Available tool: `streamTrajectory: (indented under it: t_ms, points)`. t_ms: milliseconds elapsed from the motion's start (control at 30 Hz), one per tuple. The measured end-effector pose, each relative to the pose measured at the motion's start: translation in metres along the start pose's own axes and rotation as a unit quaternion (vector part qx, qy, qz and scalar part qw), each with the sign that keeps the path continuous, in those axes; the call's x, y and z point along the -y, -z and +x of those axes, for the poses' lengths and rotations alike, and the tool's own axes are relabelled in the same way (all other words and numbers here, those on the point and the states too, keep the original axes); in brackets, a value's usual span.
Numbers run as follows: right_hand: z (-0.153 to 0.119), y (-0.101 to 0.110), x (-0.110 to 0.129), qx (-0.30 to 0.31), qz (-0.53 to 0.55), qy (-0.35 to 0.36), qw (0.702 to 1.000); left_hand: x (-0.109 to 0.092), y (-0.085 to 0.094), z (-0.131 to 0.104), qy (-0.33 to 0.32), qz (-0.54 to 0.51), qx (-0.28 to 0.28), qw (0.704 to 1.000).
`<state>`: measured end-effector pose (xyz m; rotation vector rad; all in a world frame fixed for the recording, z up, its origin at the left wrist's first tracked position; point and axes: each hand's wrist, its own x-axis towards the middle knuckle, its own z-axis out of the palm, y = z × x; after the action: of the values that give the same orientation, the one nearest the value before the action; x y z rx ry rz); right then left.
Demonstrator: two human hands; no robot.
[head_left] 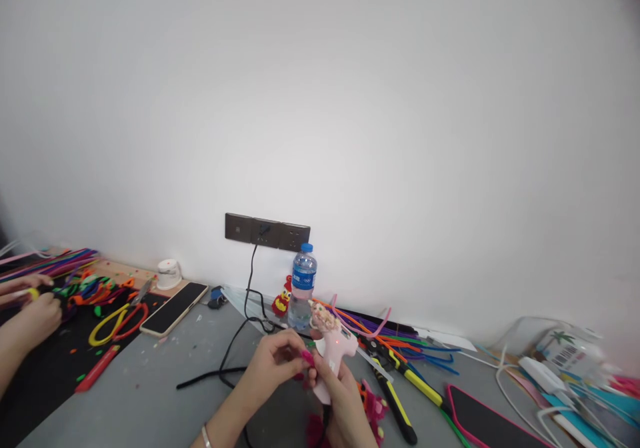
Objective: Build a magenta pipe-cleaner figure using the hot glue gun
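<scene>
My right hand (343, 395) is wrapped round a pale pink glue gun (331, 361) with a small red light and a black cord at its base. Beige, lumpy material sits on the gun's upper end. Just left of it, my left hand (275, 361) pinches a small magenta fuzzy piece (307, 357), close to the right fingertips. How far the right fingers also touch this piece is hidden. Under and beside the hands lie more magenta fuzzy pieces (373, 405), partly covered by my right wrist.
A water bottle (303, 288) and red-yellow figure (283, 298) stand behind. Pliers (395, 401), pipe cleaners (400, 341) and a pink-edged phone (490, 418) lie right. Left are another phone (175, 308), scissors (123, 321), a red cutter (97, 368) and a co-worker's hands (40, 315).
</scene>
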<state>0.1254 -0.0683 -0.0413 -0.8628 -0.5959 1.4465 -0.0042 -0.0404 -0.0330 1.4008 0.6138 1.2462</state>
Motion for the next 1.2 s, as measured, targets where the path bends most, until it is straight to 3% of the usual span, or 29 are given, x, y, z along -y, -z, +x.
streamTrajectory:
  t_ms: [267, 467, 600, 800, 867, 1067, 1200]
  points:
    - [0.000, 0.006, -0.003, 0.045, 0.065, -0.081, 0.994, -0.006, -0.001, -0.002, -0.009, 0.029, 0.005, 1.000]
    - [0.004, 0.012, -0.007, 0.040, 0.069, -0.097, 0.992, -0.006, 0.002, -0.003, -0.001, 0.006, 0.030, 1.000]
    - [-0.001, 0.012, 0.000, 0.077, 0.054, -0.102, 0.990, -0.008, 0.004, -0.005, -0.016, 0.013, 0.061, 0.998]
    - [-0.006, 0.008, 0.004, 0.074, -0.022, -0.069, 0.995, -0.017, 0.000, -0.009, 0.029, -0.045, 0.116, 0.992]
    - [-0.004, 0.008, 0.004, 0.076, -0.056, -0.040, 0.995, -0.019, 0.000, -0.008, 0.018, -0.038, 0.100, 0.994]
    - [0.002, 0.013, 0.009, 0.061, -0.078, 0.053, 0.994, -0.010, 0.012, -0.002, 0.016, -0.022, -0.026, 0.999]
    - [-0.003, 0.017, 0.017, 0.115, -0.155, 0.068, 0.979, -0.003, 0.019, 0.001, 0.054, -0.049, -0.079, 0.994]
